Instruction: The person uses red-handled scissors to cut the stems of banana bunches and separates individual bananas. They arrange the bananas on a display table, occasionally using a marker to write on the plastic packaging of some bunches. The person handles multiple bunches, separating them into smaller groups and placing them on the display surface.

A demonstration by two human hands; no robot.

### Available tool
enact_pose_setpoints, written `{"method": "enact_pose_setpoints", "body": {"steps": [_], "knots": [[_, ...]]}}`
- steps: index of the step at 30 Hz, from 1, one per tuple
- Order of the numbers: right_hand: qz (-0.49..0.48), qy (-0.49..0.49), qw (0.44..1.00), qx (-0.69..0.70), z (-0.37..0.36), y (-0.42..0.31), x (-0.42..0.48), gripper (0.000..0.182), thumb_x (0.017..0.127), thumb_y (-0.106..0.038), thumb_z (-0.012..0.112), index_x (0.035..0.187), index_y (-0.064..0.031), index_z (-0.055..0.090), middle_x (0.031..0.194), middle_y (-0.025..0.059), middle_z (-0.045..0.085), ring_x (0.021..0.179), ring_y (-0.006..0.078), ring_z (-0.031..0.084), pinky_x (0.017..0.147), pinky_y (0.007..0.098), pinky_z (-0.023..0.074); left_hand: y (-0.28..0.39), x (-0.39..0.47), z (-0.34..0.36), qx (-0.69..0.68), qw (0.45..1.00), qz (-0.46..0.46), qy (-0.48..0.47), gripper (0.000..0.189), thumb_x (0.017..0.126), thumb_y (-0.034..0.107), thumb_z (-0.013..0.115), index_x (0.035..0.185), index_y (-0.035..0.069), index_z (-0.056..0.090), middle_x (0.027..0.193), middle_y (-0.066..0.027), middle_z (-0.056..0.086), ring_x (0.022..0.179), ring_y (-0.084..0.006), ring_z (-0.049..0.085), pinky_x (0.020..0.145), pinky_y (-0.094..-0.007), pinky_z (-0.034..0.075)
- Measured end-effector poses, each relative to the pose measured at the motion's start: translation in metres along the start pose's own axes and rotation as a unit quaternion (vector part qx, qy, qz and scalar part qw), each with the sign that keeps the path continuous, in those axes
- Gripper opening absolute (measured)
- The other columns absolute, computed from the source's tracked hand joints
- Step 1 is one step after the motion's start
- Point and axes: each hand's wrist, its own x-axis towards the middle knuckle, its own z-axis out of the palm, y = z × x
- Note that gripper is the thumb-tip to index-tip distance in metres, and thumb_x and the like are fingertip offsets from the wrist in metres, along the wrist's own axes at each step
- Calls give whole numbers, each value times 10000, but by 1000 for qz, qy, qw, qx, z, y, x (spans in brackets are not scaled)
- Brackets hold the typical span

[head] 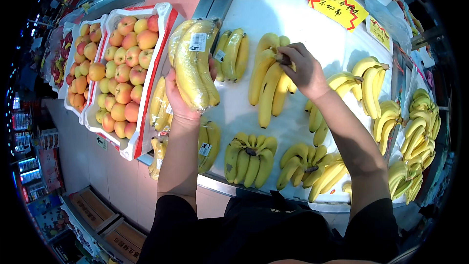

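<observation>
My left hand (180, 99) holds up a pack of bananas (190, 71) wrapped in clear film, with a white barcode label near its upper end. My right hand (308, 69) pinches the dark stem of an unwrapped banana bunch (269, 88), which lies on the white foam-lined display table (256, 3). The fingers partly cover that stem. Between the two hands, a smaller labelled banana pack (232, 55) rests near the metal divider. Below my left hand, another wrapped pack (209, 146) is partly hidden by my forearm.
Loose banana bunches (251, 159) line the table's near edge, with several more at right (372, 84). At left stand a foam crate of apple-like fruit (137, 128) and more fruit crates (78, 104). A yellow handwritten sign (337, 3) stands at the back.
</observation>
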Motion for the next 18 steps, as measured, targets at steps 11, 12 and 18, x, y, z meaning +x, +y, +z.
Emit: {"method": "enact_pose_setpoints", "body": {"steps": [11,12,18], "knots": [[49,8,998,36,-52,-12,-77,394,768,-28,638,1150,-43,542,1152,148,534,999,311,566,835,357,477,-21,160,33,214,972,4,93,438,942,332,493,1251,24,464,1236,-124,527,1115,-258,522,961,-407,422],[76,6,996,46,-59,-8,-89,379,772,-23,631,1140,-40,546,1145,151,538,996,307,568,834,354,477,-28,177,34,214,971,-13,108,406,941,296,506,1231,14,478,1201,-117,549,1076,-257,545,933,-392,446],[142,79,985,-57,-88,27,-132,354,781,-31,631,1124,-67,552,1109,144,549,939,315,588,766,363,509,-59,255,13,298,948,42,100,378,963,294,465,1210,9,495,1149,-104,572,1026,-232,568,867,-370,480]]}}
